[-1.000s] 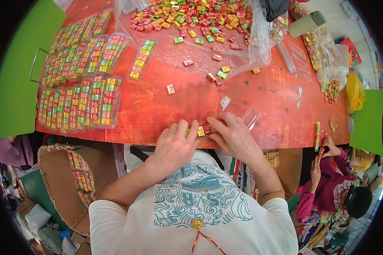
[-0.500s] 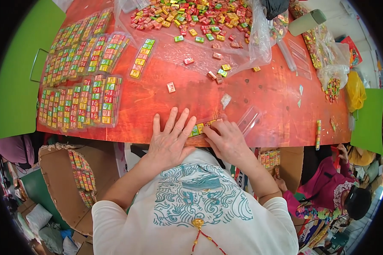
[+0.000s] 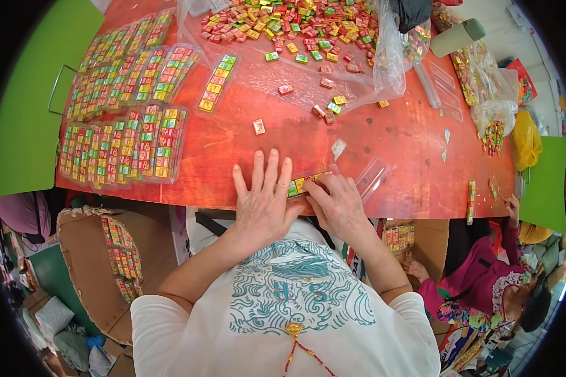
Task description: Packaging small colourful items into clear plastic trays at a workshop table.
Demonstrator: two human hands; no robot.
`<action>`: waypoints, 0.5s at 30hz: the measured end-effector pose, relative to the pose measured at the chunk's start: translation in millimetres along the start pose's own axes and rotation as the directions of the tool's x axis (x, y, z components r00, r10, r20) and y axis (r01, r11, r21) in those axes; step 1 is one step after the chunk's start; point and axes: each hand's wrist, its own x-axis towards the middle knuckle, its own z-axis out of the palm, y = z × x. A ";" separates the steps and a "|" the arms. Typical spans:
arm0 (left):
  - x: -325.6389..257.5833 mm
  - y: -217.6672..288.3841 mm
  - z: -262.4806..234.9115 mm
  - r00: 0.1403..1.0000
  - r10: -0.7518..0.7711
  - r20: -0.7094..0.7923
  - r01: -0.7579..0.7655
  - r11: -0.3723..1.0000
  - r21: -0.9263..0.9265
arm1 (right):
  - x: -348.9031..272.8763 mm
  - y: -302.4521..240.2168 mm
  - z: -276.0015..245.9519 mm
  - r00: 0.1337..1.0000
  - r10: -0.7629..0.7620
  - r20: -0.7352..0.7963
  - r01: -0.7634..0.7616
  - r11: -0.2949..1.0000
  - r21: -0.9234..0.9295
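Red counter (image 3: 220,138) carries the tray (image 3: 313,172) of blocks (image 3: 300,186) near its front edge; the left hand (image 3: 262,201) is wide beside it, the right hand (image 3: 341,204) bends narrow fingers over it, its hold I cannot tell. Probably the blocks are being settled, and the next move calls for light, even pressing

Filled strip (image 3: 299,186) partly hidden by right hand (image 3: 339,202), box pile (image 3: 289,25) cut off above

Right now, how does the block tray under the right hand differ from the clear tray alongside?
The block tray holds coloured blocks; the clear tray shows none. The right hand partly covers the block tray, while the clear tray mostly shows. Both rest on the red table.
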 end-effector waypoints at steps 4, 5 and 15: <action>-3.0 -0.8 -0.6 1.000 0.020 -0.010 -0.021 0.998 -0.058 | -0.6 0.8 0.8 1.000 0.005 -0.005 -0.005 1.000 0.007; -4.8 -2.1 -3.4 0.999 0.017 -0.033 -0.021 0.995 -0.101 | -0.9 1.4 1.2 1.000 0.003 -0.010 -0.003 1.000 0.014; -24.0 -24.5 -11.1 0.998 -0.052 -0.024 0.052 0.998 -0.031 | 11.5 -21.9 6.9 0.993 -0.090 -0.078 0.096 0.993 0.072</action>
